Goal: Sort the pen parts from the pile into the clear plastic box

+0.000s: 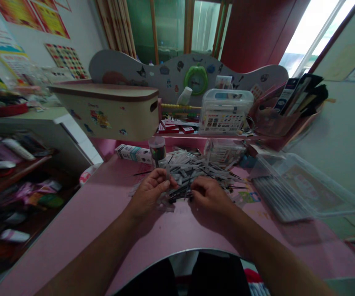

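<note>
A pile of sticks [182, 161] lies on the worktop [75, 224]. At its back left is a cup [157, 144], with a carton [134, 153] left of that; to its right lies an open case [314, 186]. Behind, a bin [118, 118] stands left of a handled case [225, 112].

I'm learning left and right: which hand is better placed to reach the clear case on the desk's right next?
Probably the right hand: it's nearer the clear case. The left hand is farther, with the right hand in between.
</note>
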